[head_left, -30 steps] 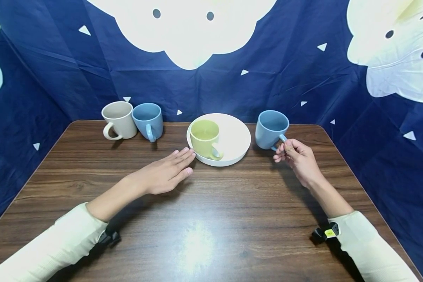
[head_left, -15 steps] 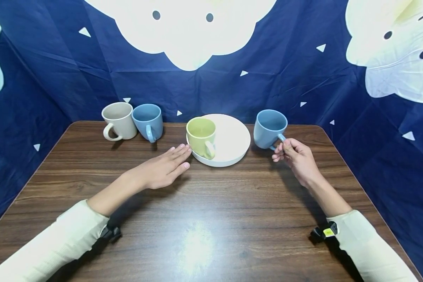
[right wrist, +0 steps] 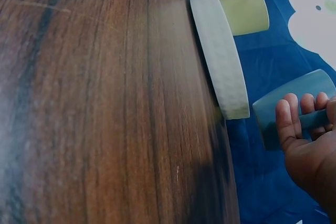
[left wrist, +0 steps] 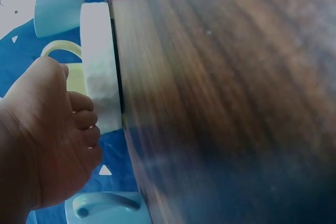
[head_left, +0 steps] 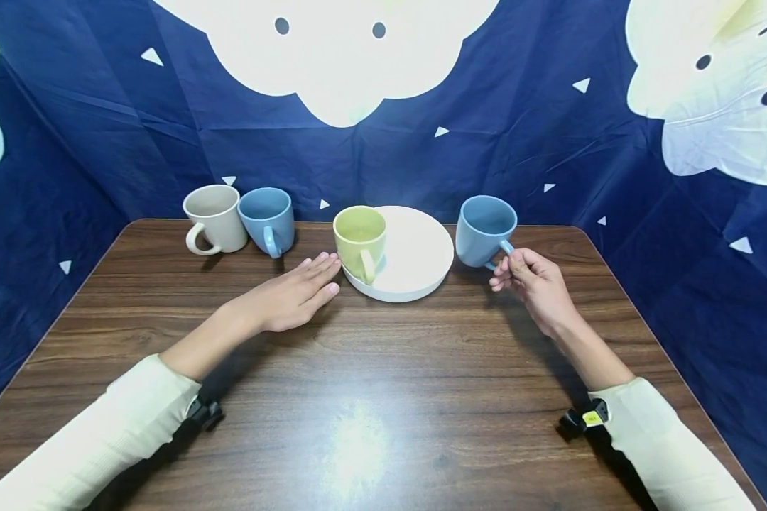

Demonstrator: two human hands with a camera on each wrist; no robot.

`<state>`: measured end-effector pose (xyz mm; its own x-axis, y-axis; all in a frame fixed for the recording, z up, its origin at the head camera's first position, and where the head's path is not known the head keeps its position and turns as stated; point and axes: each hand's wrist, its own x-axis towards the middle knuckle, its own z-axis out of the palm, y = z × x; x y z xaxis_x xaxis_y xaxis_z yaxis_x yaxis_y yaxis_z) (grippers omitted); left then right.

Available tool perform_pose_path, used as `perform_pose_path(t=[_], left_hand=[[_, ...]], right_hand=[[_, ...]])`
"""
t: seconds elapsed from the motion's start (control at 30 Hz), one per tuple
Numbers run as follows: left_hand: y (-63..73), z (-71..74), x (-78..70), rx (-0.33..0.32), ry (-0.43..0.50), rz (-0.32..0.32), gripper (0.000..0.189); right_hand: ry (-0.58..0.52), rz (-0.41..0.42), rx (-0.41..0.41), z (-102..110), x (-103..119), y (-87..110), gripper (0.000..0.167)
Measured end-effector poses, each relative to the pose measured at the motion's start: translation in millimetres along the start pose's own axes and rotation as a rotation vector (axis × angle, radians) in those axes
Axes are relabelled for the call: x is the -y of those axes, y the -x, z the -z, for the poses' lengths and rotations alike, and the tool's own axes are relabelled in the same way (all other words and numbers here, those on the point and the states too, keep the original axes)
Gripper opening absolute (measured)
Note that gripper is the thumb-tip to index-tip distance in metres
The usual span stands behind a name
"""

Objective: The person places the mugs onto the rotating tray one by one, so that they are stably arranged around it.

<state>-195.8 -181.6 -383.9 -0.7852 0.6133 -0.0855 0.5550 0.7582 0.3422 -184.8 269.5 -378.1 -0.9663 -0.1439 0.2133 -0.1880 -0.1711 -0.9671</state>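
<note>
A light green mug (head_left: 358, 238) stands at the left side of the round white dish (head_left: 418, 259), its handle turned to the front. My left hand (head_left: 287, 294) reaches from the left with straight fingers, the fingertips at the mug's lower side and the dish's rim; the exact contact is hidden. At the right, my right hand (head_left: 537, 287) pinches the handle of a blue mug (head_left: 482, 231). This mug tilts a little, and in the right wrist view its base is apart from the tabletop (right wrist: 115, 108). The dish's wall hides the green mug's base in both wrist views.
A grey-white mug (head_left: 220, 220) and a second blue mug (head_left: 268, 220) stand side by side at the back left of the wooden table (head_left: 422, 397). A dark blue cloth (head_left: 396, 167) hangs behind the table's rear edge.
The green mug has shifted left and its handle has swung from the right toward the front. My left hand has moved slightly left and back. The held blue mug has moved slightly left.
</note>
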Motion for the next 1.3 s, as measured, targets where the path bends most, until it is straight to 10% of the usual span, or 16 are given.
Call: perform_pose_path(t=[1.3], left_hand=[[4.4, 0.6, 3.3, -0.006, -0.008, 0.001, 0.068]], right_hand=[[0.023, -0.015, 0.068, -36, -4, -17.0, 0.031]])
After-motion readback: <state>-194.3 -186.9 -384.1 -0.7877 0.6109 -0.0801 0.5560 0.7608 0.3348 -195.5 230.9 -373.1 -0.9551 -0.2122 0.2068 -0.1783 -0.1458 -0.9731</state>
